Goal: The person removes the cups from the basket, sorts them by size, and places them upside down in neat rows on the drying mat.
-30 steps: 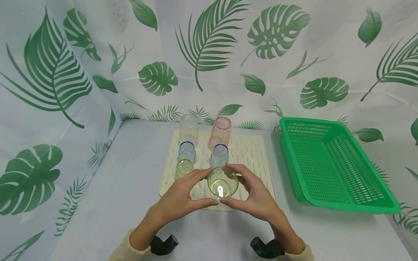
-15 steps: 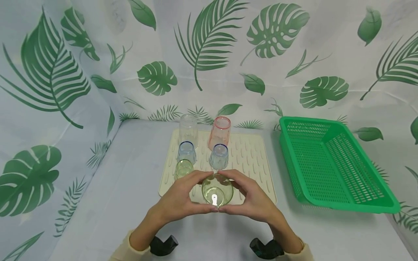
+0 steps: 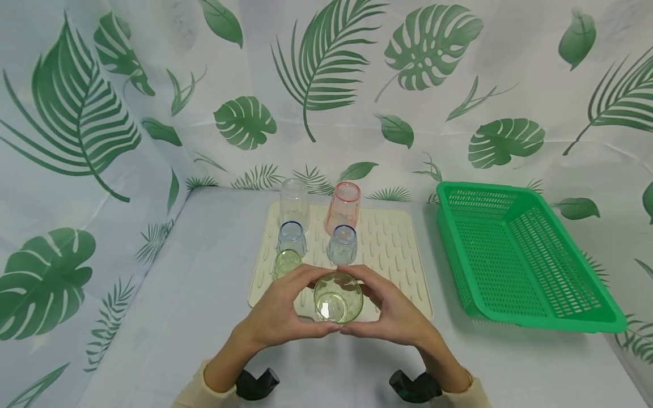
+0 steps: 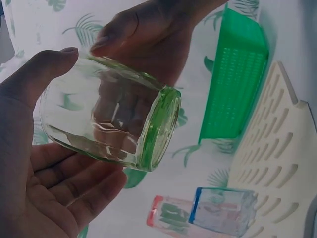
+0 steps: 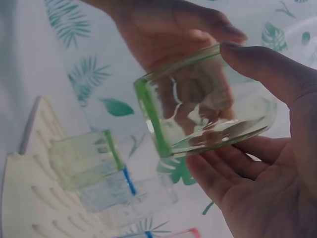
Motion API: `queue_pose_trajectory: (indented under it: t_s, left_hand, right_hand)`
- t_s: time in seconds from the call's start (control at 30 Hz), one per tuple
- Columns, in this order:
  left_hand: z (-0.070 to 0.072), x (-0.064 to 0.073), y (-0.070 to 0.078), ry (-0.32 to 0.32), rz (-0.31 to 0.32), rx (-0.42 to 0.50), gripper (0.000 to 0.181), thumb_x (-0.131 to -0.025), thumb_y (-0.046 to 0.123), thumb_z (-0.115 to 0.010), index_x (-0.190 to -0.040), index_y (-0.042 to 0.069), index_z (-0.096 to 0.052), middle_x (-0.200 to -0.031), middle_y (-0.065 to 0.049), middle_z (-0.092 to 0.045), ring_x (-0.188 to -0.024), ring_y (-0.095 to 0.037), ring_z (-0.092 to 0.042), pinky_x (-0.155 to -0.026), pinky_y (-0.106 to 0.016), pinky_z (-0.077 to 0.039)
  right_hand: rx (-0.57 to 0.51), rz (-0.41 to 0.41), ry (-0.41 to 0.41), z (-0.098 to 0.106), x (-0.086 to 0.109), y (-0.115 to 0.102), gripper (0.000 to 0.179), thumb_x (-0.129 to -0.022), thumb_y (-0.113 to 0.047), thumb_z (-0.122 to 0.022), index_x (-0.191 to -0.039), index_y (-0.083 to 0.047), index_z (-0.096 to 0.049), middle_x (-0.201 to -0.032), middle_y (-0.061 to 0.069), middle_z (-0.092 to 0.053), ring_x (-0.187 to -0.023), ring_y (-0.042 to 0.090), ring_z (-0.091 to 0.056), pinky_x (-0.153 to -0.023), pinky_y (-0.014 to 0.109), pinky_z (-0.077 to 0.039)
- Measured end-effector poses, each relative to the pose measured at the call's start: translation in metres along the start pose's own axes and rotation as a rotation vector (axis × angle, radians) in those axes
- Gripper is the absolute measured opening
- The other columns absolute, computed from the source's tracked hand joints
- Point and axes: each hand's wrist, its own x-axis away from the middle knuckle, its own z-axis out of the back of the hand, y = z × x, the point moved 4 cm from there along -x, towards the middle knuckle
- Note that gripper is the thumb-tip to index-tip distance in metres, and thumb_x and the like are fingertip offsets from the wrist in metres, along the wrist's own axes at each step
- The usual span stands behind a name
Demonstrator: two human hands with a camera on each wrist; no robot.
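A green-tinted drinking glass [image 3: 339, 298] is held between both hands over the near part of a cream drying mat [image 3: 393, 255]. My left hand [image 3: 272, 309] grips its left side and my right hand [image 3: 395, 311] its right, thumbs meeting on the near side. In the left wrist view the glass [image 4: 111, 111] lies tilted, its thick green base clear of the fingers. Behind it on the mat stand a smaller green glass [image 3: 288, 263], two blue-rimmed glasses, left [image 3: 292, 239] and right [image 3: 342, 245], a tall clear glass [image 3: 294, 203] and a pink-rimmed glass [image 3: 344, 208].
To the right of the mat sits a green plastic basket [image 3: 461, 272] with perforated walls. A leaf-printed curtain [image 3: 326, 68] hangs behind the white table [image 3: 204, 249] and along its left side.
The held glass has come a little nearer the body and to the left. Both hands have closed in around it, and the thumbs now meet. The glasses on the mat stay put.
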Motion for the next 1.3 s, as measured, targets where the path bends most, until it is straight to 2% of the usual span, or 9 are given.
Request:
queue_pose_trajectory:
  t_s: [0.1,0.3,0.5,0.63,0.77,0.87,1.0,1.13,1.3]
  left_hand:
    - [0.001,0.0,0.0,0.009,-0.009,-0.001,0.074,-0.075,0.043,-0.087,-0.137,0.015,-0.057,-0.125,0.002,-0.065,-0.108,-0.012,-0.063,-0.087,-0.025,-0.057]
    - [0.003,0.001,-0.001,0.019,0.007,-0.013,0.074,-0.075,0.043,-0.087,-0.137,0.014,-0.057,-0.126,0.002,-0.065,-0.11,-0.013,-0.063,-0.087,-0.028,-0.058]
    - [0.005,0.001,-0.001,0.018,0.01,0.007,0.073,-0.075,0.039,-0.087,-0.136,0.011,-0.057,-0.126,-0.001,-0.064,-0.111,-0.014,-0.064,-0.09,-0.028,-0.059]
    - [0.009,0.001,-0.002,0.029,0.009,0.008,0.074,-0.073,0.037,-0.09,-0.135,0.012,-0.057,-0.126,-0.001,-0.064,-0.111,-0.013,-0.063,-0.092,-0.028,-0.058]
    - [0.013,0.002,-0.004,0.043,0.023,-0.013,0.076,-0.071,0.036,-0.091,-0.134,0.012,-0.058,-0.126,0.0,-0.064,-0.112,-0.012,-0.063,-0.093,-0.029,-0.058]
    - [0.016,0.003,-0.007,0.042,0.042,-0.019,0.077,-0.07,0.036,-0.092,-0.135,0.013,-0.058,-0.126,0.001,-0.064,-0.113,-0.012,-0.063,-0.094,-0.03,-0.058]
    - [0.016,0.003,-0.01,0.029,0.068,-0.018,0.077,-0.071,0.037,-0.091,-0.136,0.014,-0.058,-0.127,0.001,-0.063,-0.116,-0.015,-0.063,-0.096,-0.032,-0.058]
    - [0.014,0.002,-0.012,0.014,0.09,-0.029,0.075,-0.071,0.038,-0.091,-0.134,0.013,-0.059,-0.128,-0.001,-0.063,-0.118,-0.015,-0.061,-0.098,-0.032,-0.057]
    - [0.011,0.002,-0.013,-0.007,0.127,-0.061,0.072,-0.072,0.041,-0.09,-0.132,0.015,-0.06,-0.129,0.002,-0.064,-0.117,-0.012,-0.061,-0.097,-0.034,-0.057]
  right_hand:
    - [-0.032,-0.002,-0.034,-0.003,-0.003,0.01,0.081,-0.077,-0.014,-0.088,-0.146,-0.014,-0.047,-0.137,0.009,-0.057,-0.123,0.025,-0.058,-0.105,0.029,-0.052]
    - [-0.07,-0.058,-0.079,-0.013,-0.007,0.028,0.072,-0.078,-0.013,-0.087,-0.141,-0.015,-0.051,-0.135,0.007,-0.06,-0.124,0.019,-0.059,-0.105,0.031,-0.051]
    - [-0.079,-0.081,-0.092,-0.02,-0.011,0.038,0.066,-0.081,-0.014,-0.083,-0.14,-0.018,-0.053,-0.137,0.006,-0.061,-0.121,0.023,-0.062,-0.104,0.038,-0.053]
    - [-0.112,-0.063,-0.091,-0.015,-0.01,0.039,0.065,-0.082,-0.009,-0.081,-0.141,-0.01,-0.052,-0.139,0.014,-0.059,-0.124,0.024,-0.06,-0.107,0.037,-0.051]
    - [-0.122,-0.03,-0.067,-0.004,-0.007,0.038,0.063,-0.082,-0.003,-0.08,-0.138,-0.004,-0.053,-0.132,0.019,-0.061,-0.12,0.023,-0.062,-0.104,0.03,-0.052]
    - [-0.129,0.002,-0.036,0.005,-0.005,0.036,0.063,-0.081,0.002,-0.08,-0.137,-0.002,-0.053,-0.129,0.015,-0.062,-0.115,0.016,-0.064,-0.101,0.024,-0.052]
    - [-0.172,0.056,-0.008,0.015,-0.003,0.035,0.066,-0.079,0.011,-0.076,-0.138,0.002,-0.05,-0.132,0.006,-0.06,-0.114,0.009,-0.062,-0.099,0.022,-0.053]
    - [-0.227,0.109,0.015,0.021,-0.003,0.033,0.066,-0.078,0.018,-0.072,-0.138,0.007,-0.047,-0.132,0.003,-0.058,-0.115,0.012,-0.06,-0.097,0.025,-0.054]
    - [-0.301,0.124,0.044,0.024,-0.003,0.03,0.066,-0.08,0.016,-0.071,-0.14,0.013,-0.041,-0.135,0.002,-0.055,-0.118,0.014,-0.057,-0.099,0.026,-0.053]
